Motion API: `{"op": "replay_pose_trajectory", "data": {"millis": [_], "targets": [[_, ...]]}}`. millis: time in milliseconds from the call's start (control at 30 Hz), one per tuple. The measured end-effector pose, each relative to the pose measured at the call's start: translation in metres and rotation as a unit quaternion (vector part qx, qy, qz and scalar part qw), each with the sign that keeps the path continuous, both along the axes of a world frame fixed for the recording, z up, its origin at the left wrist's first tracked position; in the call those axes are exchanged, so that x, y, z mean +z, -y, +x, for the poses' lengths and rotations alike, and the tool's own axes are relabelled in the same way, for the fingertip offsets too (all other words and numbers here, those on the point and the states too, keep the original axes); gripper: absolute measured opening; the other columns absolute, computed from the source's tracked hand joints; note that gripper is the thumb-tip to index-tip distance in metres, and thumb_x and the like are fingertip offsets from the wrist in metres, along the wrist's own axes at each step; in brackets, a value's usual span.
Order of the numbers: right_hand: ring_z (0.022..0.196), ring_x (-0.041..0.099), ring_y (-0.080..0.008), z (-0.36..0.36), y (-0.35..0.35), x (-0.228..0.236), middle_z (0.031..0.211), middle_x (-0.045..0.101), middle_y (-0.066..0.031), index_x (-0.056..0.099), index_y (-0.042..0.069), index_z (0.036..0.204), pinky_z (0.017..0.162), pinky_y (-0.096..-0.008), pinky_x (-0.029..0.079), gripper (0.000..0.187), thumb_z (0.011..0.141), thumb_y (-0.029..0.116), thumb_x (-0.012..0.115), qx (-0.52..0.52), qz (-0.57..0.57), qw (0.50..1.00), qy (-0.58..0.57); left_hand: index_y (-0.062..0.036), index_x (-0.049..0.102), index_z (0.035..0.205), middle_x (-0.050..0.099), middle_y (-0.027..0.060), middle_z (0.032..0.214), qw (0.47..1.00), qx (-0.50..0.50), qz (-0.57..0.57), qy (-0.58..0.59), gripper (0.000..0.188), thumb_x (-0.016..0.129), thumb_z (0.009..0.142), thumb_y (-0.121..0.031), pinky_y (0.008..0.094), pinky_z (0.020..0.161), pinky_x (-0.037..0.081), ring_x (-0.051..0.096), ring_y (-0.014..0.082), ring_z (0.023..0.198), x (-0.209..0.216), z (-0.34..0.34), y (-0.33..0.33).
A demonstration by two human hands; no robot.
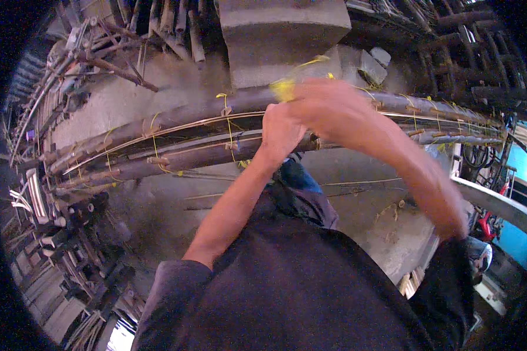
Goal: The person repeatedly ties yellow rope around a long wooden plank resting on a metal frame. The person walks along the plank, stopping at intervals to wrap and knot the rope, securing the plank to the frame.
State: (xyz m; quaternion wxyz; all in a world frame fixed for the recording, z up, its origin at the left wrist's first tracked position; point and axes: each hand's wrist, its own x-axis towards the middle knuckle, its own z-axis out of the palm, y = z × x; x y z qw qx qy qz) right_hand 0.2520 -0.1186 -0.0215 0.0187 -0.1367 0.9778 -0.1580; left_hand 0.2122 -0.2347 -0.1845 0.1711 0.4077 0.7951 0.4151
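Two long dark brown poles (208, 157) run side by side across the view, with thin pale strips (196, 121) lying between them. Thin yellow ties (154, 145) cross from one pole to the other at intervals. My left hand (282, 130) is closed over the poles near their middle; what its fingers grip is hidden. Across and just beyond it reaches my right hand (319, 102), smeared by motion, so its fingers do not show clearly. A blurred yellow cord (283, 89) sticks out beside my right hand, above the far pole.
Beyond the poles stands a concrete block (284, 35), with a smaller grey block (373, 67) to its right. Stacked poles (175, 26) and wooden racks (52, 245) line the left. At far right are a pale beam (498, 205) and a blue surface (518, 234).
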Motion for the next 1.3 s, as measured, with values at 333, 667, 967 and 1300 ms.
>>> {"op": "replay_pose_trajectory", "data": {"millis": [333,667,967,1300], "targets": [[0.078,0.059,-0.0307,-0.072,-0.084,-0.207,0.079,0.061,-0.0161,0.059,0.003,0.073,0.068,-0.0413,0.046,0.031,0.088,0.029,0.05,-0.356,-0.378,0.854,0.027,-0.012,0.065,0.086,0.065,0.0097,0.08,0.985,-0.044,0.014,-0.163,0.016,0.061,0.081,-0.026,0.0415,0.063,0.045,0.061,0.0311,0.075,-0.01,-0.019,-0.011],[0.072,0.061,-0.0337,0.088,0.087,-0.184,0.074,0.06,-0.0141,0.051,0.004,0.075,0.064,-0.0455,0.049,0.02,0.087,0.021,0.053,-0.115,-0.306,0.942,0.079,-0.0087,0.063,0.086,0.065,0.006,0.078,0.989,-0.13,0.067,0.016,0.019,0.056,0.088,-0.026,0.0333,0.062,0.046,0.06,0.023,0.066,0.041,-0.018,-0.015],[0.087,0.06,-0.0304,0.092,0.069,-0.168,0.096,0.06,-0.0119,0.057,0.006,0.087,0.073,-0.0387,0.051,0.015,0.074,0.013,0.06,-0.159,-0.258,0.953,0.001,-0.0041,0.061,0.095,0.062,0.0074,0.079,0.947,-0.097,-0.192,0.239,0.04,0.044,0.092,-0.04,0.032,0.066,0.047,0.059,0.0192,0.067,-0.028,-0.111,-0.107],[0.068,0.063,-0.0257,0.037,0.067,-0.069,0.074,0.062,-0.0095,0.061,0.003,0.088,0.057,-0.0362,0.049,0.012,0.083,0.013,0.057,-0.35,-0.039,0.934,-0.067,-0.0041,0.061,0.107,0.066,0.0117,0.098,0.992,-0.108,-0.026,0.051,0.037,0.05,0.091,-0.036,0.032,0.08,0.047,0.062,0.0251,0.091,0.041,-0.215,0.072]]}}
